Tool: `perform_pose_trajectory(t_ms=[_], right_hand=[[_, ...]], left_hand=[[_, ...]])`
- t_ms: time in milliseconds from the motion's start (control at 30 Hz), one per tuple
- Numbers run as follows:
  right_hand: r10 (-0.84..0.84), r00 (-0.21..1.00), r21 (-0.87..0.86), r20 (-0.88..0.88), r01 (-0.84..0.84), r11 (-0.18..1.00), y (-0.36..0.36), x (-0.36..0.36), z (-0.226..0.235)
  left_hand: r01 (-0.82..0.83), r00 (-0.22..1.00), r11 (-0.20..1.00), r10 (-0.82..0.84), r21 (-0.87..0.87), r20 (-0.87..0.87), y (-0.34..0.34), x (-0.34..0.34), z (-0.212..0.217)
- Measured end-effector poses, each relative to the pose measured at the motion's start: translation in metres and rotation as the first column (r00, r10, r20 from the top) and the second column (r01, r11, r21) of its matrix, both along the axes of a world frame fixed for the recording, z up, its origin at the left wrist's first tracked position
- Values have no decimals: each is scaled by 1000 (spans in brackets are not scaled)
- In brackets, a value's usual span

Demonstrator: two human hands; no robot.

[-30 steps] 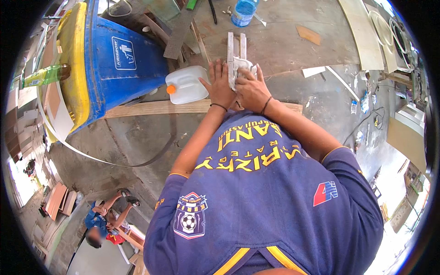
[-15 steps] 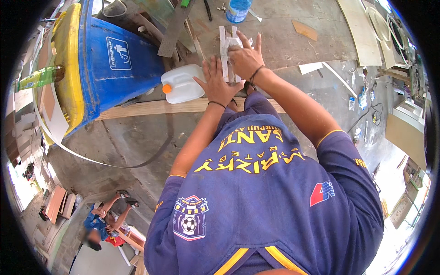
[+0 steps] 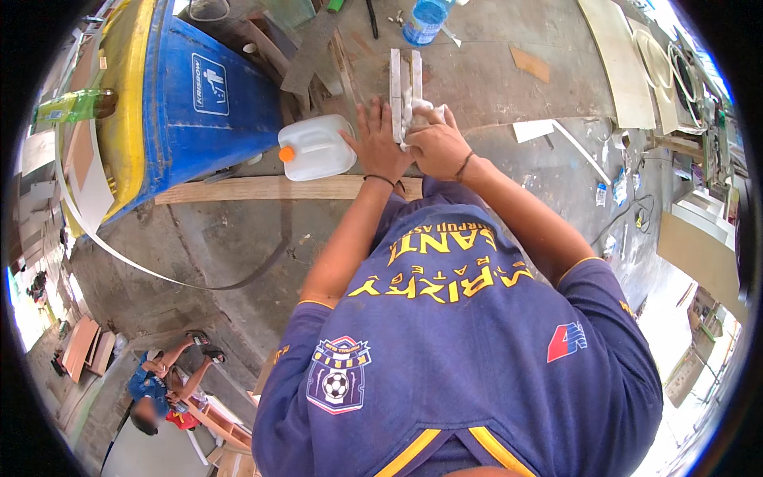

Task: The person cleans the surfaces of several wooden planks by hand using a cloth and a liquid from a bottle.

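Two narrow pale strips lie side by side on the worktop, a left strip [image 3: 395, 83] and a right strip [image 3: 416, 71], with a slim gap between them. My left hand [image 3: 383, 147] rests flat with fingers spread, its fingertips against the near part of the left strip. Over the near end of the strips, my right hand [image 3: 439, 147] is closed on a crumpled white cloth [image 3: 435, 116], pressing it onto the right strip. The fingers partly hide the cloth and the strips' near ends.
Left of my hands lies a white plastic jug [image 3: 322, 149] with an orange cap. A blue bin [image 3: 238, 119] with a yellow rim is farther left. A blue-tinted clear container [image 3: 427, 22] stands beyond the strips. Another person [image 3: 163, 389] sits at the lower left.
My right hand has drawn the cloth toward me along the strips, from near their middle to the near end. My left hand stays spread in about the same spot.
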State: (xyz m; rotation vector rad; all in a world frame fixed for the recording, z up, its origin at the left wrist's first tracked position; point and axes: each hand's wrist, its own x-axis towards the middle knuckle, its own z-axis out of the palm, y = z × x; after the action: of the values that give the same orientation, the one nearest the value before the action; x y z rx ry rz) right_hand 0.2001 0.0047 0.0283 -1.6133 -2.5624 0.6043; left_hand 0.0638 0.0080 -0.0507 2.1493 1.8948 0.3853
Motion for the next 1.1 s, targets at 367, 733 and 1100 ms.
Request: perform_pose_trajectory(t_ms=[367, 733, 1100], right_hand=[[-761, 13, -725, -648, 292, 623, 28, 91, 16], [-405, 606, -108, -684, 465, 879, 52, 17, 6], [22, 991, 190, 129, -47, 981, 39, 12, -11]], left_hand=[[-4, 960, 997, -18, 78, 278, -3, -6, 0], [-34, 996, 987, 22, 155, 81, -6, 2, -6], [-10, 996, 996, 2, 88, 91, -6, 0, -7]])
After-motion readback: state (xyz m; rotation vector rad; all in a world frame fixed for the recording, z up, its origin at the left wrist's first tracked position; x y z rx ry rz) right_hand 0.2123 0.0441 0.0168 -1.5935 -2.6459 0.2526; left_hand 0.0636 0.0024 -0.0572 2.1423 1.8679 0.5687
